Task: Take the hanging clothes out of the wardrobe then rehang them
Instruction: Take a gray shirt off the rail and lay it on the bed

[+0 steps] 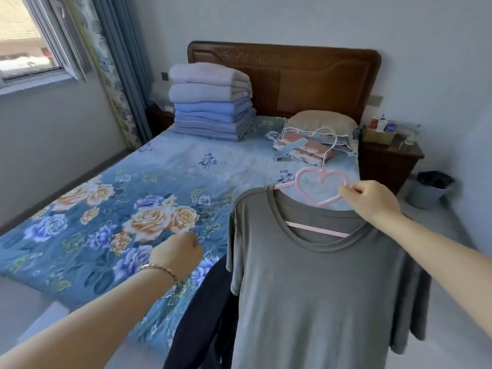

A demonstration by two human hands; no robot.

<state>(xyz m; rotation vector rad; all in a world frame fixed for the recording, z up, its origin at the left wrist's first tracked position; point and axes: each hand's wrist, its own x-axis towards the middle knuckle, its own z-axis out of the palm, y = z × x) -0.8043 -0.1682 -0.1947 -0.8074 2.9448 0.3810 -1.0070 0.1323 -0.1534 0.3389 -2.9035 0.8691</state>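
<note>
Grey t-shirt is held up on a pink hanger in the lower right of the frame, out in front of the bed, so it's out in the room and not on any rail. The hanger has a heart-shaped loop under a thin metal hook, and it's tilted, with the end on the frame's left sitting higher. The right hand has its grip pinched on the right side of that heart loop, fingers and thumb closed on the pink bar. The left hand, lower centre-left, is curled into a fist with a bracelet worn at the wrist; its grip is closed and nothing is seen in it. A dark garment is hung just left of the t-shirt and partly tucked behind it at the bottom centre; what it's hanging from can't be made out. The bed is covered with a blue floral sheet, and a stack of folded blankets is piled against the wooden headboard at upper centre. A pillow is laid to the right of the stack. A dark nightstand and a bin are tucked in at the right, and a window with a curtain is seen at the upper left.
</note>
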